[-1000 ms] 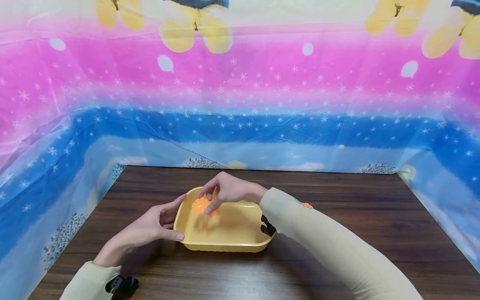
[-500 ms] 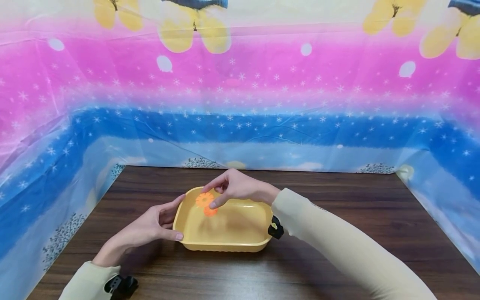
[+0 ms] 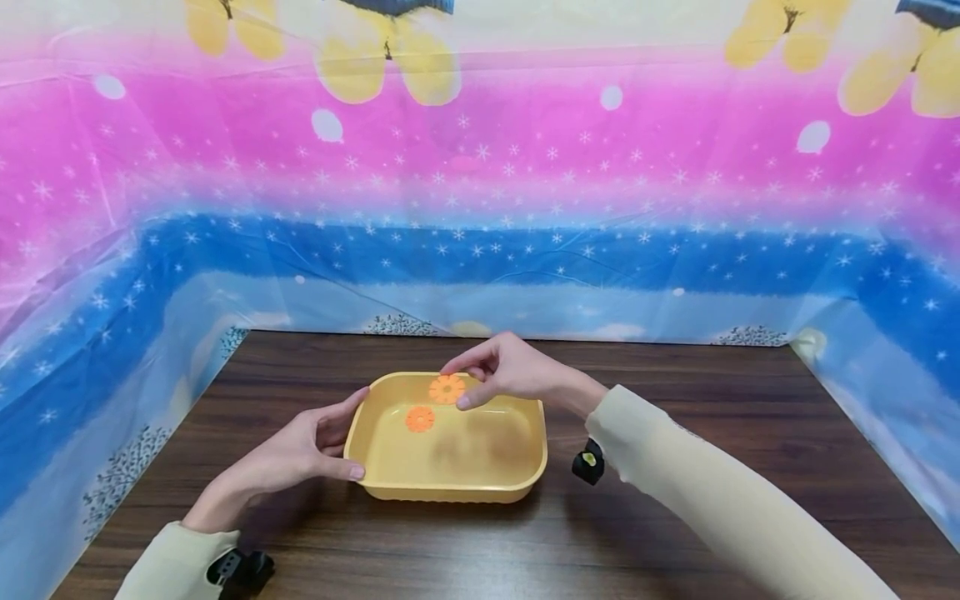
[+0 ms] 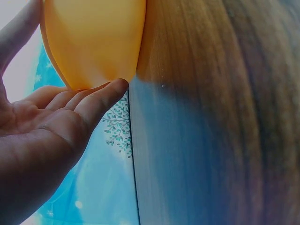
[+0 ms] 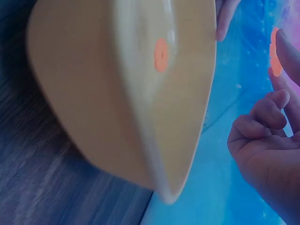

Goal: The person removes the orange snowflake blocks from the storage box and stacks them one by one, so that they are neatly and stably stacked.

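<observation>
A yellow plastic basin [image 3: 450,493] stands on the table in the head view. My left hand [image 3: 303,450] grips its left end, thumb on the near rim and fingers along the outer wall; the left wrist view shows those fingers [image 4: 101,101] against the basin. Over the basin's far side, my right hand [image 3: 517,367] pinches an orange flower-shaped disc [image 3: 447,389] between thumb and index finger. That disc [image 5: 274,51] appears edge-on in the right wrist view, the other fingers curled below it. A second, similar orange disc [image 3: 420,419] lies inside the basin towards the left.
The dark wood-grain table [image 3: 712,392] reaches back to a pink and blue patterned cloth [image 3: 480,250], which encloses the back and sides. Black camera mounts [image 3: 588,461] sit at both wrists. The right sleeve [image 3: 720,483] covers part of the table's right side.
My right hand has lifted the disc and moved right, away from the second disc in the basin. An orange thing by the right sleeve has gone out of sight. My left hand stays put.
</observation>
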The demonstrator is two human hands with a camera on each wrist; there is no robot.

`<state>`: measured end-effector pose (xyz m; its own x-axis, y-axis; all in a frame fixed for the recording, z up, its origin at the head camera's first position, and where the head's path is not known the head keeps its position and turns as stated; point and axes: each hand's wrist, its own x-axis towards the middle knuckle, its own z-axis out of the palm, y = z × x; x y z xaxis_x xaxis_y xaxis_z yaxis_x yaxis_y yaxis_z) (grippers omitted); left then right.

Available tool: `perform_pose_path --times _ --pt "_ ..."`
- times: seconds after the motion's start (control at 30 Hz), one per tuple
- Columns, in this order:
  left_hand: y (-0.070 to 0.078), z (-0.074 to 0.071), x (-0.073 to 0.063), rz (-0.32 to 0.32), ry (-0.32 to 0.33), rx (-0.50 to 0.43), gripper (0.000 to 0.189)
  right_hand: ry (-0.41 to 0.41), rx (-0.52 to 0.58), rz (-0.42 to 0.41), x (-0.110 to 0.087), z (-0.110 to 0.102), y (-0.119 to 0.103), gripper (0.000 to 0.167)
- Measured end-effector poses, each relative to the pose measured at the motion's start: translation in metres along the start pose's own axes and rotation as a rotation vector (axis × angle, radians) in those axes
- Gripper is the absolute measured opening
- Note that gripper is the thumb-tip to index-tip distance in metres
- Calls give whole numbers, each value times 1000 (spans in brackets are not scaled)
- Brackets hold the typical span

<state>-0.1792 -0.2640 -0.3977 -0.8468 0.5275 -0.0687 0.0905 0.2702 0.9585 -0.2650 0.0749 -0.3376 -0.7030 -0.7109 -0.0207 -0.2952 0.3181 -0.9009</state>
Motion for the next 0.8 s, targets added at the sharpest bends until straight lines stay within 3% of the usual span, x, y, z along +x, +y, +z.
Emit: perform_pose_path --times 0.8 --pt "1 1 0 -16 -11 -42 108 166 -97 -16 -77 -42 43 43"
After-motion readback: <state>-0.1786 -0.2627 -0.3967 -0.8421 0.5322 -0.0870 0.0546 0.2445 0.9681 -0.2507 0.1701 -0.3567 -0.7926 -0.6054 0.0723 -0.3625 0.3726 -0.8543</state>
